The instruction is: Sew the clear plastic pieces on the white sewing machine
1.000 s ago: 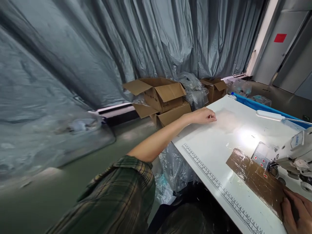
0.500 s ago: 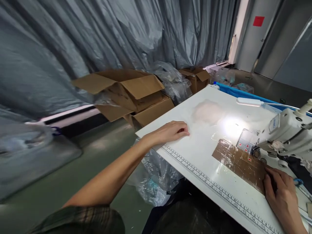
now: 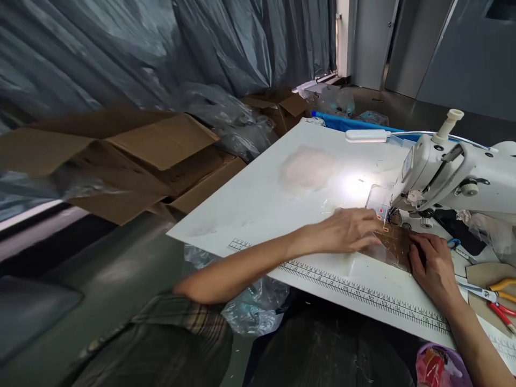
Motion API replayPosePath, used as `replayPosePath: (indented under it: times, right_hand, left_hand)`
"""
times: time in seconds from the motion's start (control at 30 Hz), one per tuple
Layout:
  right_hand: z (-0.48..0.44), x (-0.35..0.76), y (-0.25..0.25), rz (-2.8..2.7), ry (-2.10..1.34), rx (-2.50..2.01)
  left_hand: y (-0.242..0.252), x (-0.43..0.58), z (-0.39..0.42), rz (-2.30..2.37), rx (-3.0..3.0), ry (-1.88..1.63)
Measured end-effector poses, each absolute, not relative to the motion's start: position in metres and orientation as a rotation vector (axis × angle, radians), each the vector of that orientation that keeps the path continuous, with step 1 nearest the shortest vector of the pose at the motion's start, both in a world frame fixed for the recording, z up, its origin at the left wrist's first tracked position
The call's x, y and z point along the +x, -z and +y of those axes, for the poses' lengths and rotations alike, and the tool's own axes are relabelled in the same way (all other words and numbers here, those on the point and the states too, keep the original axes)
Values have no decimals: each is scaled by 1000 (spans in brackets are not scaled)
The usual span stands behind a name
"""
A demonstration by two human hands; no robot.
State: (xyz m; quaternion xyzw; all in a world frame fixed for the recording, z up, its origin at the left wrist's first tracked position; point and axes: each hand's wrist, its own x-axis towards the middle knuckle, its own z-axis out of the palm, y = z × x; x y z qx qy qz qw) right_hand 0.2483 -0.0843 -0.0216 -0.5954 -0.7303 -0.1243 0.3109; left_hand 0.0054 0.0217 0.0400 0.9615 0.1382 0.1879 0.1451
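A white sewing table point(image 3: 282, 199) carries a white sewing machine point(image 3: 455, 172) at its right. In front of the machine lies a brown taped cardboard piece point(image 3: 393, 244). My left hand point(image 3: 346, 230) rests flat on the left part of that piece, fingers stretched toward the needle area. My right hand point(image 3: 433, 266) presses on the piece's right end, fingers bent over its edge. A printed ruler point(image 3: 363, 293) runs along the table's near edge.
Open cardboard boxes point(image 3: 153, 161) and clear plastic bags point(image 3: 229, 121) stand on the floor left of the table, before a grey plastic curtain. Pliers with red and yellow handles point(image 3: 497, 301) lie at the far right. A white lamp bar point(image 3: 365, 135) hangs over the table.
My left hand has come from the table's far left edge across to the cardboard piece by the machine. My view has swung right and closer; my right hand stays on the piece.
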Motion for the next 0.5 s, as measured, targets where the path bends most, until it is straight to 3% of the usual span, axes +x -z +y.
replayPosePath:
  times: [0.37,0.5]
  right_hand:
    - [-87,247,18,-1884,215,-1619]
    - [-90,240,-3,-1864,6,-1512]
  left_hand:
    - [-23,17,51,353,2593,-324]
    - [-37,16,45,387,2525,-261]
